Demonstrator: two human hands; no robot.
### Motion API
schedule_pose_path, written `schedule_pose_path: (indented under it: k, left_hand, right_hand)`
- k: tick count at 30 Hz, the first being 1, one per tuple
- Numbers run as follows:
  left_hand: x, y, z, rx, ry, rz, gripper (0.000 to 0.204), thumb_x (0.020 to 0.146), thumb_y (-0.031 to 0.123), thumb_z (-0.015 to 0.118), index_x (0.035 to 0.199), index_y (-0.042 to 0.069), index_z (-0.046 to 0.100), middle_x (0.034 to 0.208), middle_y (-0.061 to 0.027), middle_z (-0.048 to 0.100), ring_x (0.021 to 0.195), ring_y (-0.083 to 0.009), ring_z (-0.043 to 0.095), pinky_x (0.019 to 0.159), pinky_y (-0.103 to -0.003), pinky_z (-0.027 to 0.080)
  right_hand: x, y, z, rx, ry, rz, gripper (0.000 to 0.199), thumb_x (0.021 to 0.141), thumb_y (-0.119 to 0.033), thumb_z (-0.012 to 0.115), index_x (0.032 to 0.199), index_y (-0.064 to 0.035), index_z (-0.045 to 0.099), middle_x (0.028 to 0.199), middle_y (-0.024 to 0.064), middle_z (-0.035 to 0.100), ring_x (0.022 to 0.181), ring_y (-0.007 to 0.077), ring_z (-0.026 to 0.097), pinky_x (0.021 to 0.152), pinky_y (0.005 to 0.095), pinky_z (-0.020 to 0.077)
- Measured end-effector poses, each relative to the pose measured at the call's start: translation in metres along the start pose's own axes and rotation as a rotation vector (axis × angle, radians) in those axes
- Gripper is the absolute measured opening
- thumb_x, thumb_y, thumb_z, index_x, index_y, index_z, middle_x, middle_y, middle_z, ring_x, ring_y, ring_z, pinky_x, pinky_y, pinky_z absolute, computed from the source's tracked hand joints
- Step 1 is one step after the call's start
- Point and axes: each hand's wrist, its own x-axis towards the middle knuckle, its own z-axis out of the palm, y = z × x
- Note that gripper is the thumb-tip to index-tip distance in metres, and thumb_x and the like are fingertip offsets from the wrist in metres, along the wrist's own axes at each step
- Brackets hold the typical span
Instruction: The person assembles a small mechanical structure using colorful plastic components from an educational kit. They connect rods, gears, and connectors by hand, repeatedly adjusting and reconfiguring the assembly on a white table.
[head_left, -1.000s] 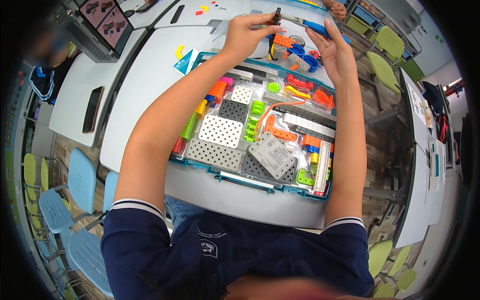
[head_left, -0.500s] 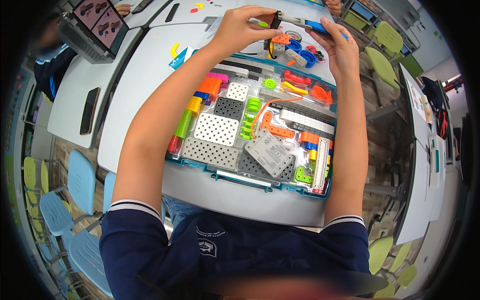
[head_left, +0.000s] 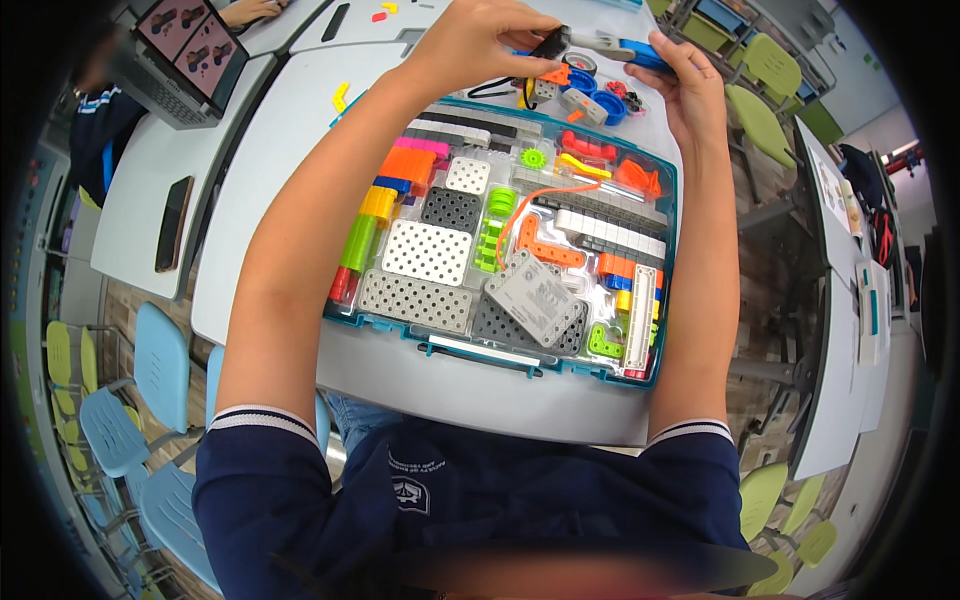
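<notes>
At the top middle, my left hand (head_left: 480,42) is closed, its thumb and fingers pinching a small black piece (head_left: 552,44). My right hand (head_left: 692,88) grips the blue end of a grey-and-blue hand tool (head_left: 645,54). The tool's grey tip meets the black piece, though I cannot tell how they engage. Beneath the hands lie orange and grey parts with a black cable (head_left: 488,88), along with blue wheels (head_left: 607,106). Closer to me sits a parts case (head_left: 480,352) with a teal rim, filled with colourful building pieces. A grey box-shaped module (head_left: 537,300) rests tilted over its contents.
A laptop (head_left: 190,70) and a phone (head_left: 175,224) are on the left table, where another person's hand (head_left: 250,10) shows. Yellow pieces (head_left: 341,97) lie beyond my left forearm. Blue chairs (head_left: 162,350) stand at left, green chairs (head_left: 762,125) at right.
Both hands keep hold of the black piece and the tool, whose angle has shifted slightly. A bright green piece by my left fingers no longer shows. The whole view has shifted a little.
</notes>
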Motion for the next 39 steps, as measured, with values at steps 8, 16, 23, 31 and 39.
schedule_pose_path:
  k: [8,16,23,31,39]
  left_hand:
    - [-0.014,-0.026,-0.028,-0.151,0.158,-0.121,0.033,0.08,0.005,0.087,0.107,-0.006,0.072,0.095,-0.0105,0.076,0.085,-0.0153,0.075,0.078,-0.029,0.061]
    - [-0.02,-0.032,-0.015,-0.093,0.084,-0.205,0.038,0.087,0.014,0.082,0.122,0.003,0.071,0.118,-0.0094,0.075,0.107,-0.0217,0.074,0.098,-0.033,0.059]
    - [-0.018,-0.029,-0.004,-0.261,0.139,-0.243,0.044,0.088,0.01,0.082,0.125,-0.005,0.064,0.108,-0.0112,0.074,0.098,-0.0171,0.073,0.086,-0.03,0.059]
    - [-0.017,-0.032,0.0,-0.321,0.134,-0.263,0.043,0.089,0.011,0.08,0.126,-0.005,0.064,0.113,-0.0107,0.071,0.098,-0.0162,0.07,0.083,-0.03,0.059]
    - [-0.018,-0.037,0.005,-0.358,0.15,-0.303,0.044,0.09,0.01,0.079,0.128,-0.004,0.062,0.111,-0.0113,0.07,0.099,-0.0167,0.07,0.084,-0.03,0.059]
  right_hand:
    - [-0.005,-0.021,-0.055,-0.218,0.237,0.062,0.025,0.088,-0.019,0.084,0.085,-0.0002,0.067,0.081,0.0133,0.071,0.057,0.0214,0.072,0.057,0.0269,0.063]
    - [0.013,0.015,-0.031,-0.605,0.243,0.005,0.039,0.082,-0.034,0.089,0.078,-0.0052,0.063,0.084,0.0079,0.072,0.07,0.0136,0.072,0.065,0.0197,0.0483]
    - [0.031,0.011,-0.018,-1.282,-0.069,-0.067,0.059,0.069,-0.059,0.088,0.074,-0.0028,0.072,0.07,0.0049,0.066,0.068,0.0147,0.062,0.065,0.0311,0.048]
    - [0.044,0.006,-0.006,-1.41,-0.209,-0.241,0.061,0.069,-0.056,0.09,0.086,0.0011,0.076,0.086,0.0126,0.07,0.071,0.0223,0.066,0.069,0.0355,0.0522]
    - [0.035,0.005,-0.007,-1.44,-0.203,-0.295,0.061,0.073,-0.051,0.089,0.097,0.0038,0.077,0.1,0.0156,0.072,0.081,0.026,0.07,0.077,0.0357,0.0552]
